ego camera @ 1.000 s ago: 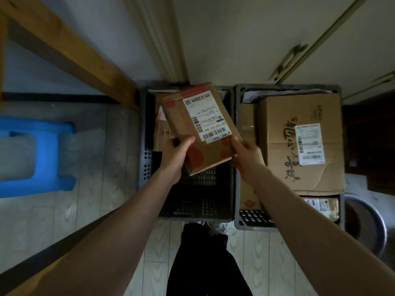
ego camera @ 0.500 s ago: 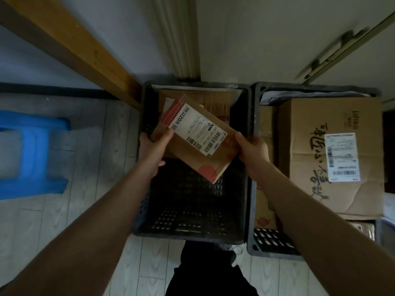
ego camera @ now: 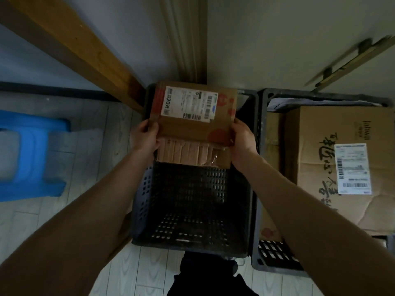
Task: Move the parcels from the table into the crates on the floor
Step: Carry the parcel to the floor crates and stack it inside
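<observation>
Slanting down from the upper left to the far left corner of the black crate, a wooden beam. Under the black crate, a pale plank floor. Touching the black crate's right wall, the right crate, mostly filled by a large printed carton with a white label of its own. More cardboard wedged between that carton and the wall next to the black crate. Well to the left of the black crate, a blue stool, blurred.

At the far end of the black crate, covering its far rim, a flat brown parcel with red spots, label side up. Resting on anything or not: impossible to tell. On the parcel's left edge, the left hand, fingers curled round the cardboard and gripping. On the right edge, the right hand, fingers likewise wrapped and gripping. On the parcel's far half, a white shipping label, print too small to read apart from "20".
</observation>
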`<state>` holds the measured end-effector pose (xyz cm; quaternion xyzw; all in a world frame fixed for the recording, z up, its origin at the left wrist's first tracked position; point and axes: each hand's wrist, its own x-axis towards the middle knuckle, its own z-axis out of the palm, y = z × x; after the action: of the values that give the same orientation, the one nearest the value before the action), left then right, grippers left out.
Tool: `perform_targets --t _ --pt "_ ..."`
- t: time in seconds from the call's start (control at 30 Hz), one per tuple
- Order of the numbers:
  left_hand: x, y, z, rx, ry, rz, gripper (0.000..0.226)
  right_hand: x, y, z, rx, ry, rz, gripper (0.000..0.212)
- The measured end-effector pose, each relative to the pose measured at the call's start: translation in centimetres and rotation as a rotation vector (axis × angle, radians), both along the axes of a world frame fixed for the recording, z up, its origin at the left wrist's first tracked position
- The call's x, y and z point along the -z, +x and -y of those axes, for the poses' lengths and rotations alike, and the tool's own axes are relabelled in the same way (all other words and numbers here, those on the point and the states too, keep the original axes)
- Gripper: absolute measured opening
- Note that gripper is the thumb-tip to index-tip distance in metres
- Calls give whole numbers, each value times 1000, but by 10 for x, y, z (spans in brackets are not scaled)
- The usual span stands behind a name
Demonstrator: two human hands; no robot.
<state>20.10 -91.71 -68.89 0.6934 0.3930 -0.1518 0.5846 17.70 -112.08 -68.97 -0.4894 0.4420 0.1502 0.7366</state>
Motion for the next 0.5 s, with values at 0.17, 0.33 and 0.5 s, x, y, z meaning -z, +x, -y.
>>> perform_targets --t 0.17,0.33,0.5 --pt "-1 19 1 -32 -38 38 19 7 17 -1 -63 -21 16 41" --pt "-3 21 2 -23 54 40 35 14 24 -4 -104 -82 26 41" --pt "-6 21 3 8 107 28 38 11 26 -7 -137 -153 6 42"
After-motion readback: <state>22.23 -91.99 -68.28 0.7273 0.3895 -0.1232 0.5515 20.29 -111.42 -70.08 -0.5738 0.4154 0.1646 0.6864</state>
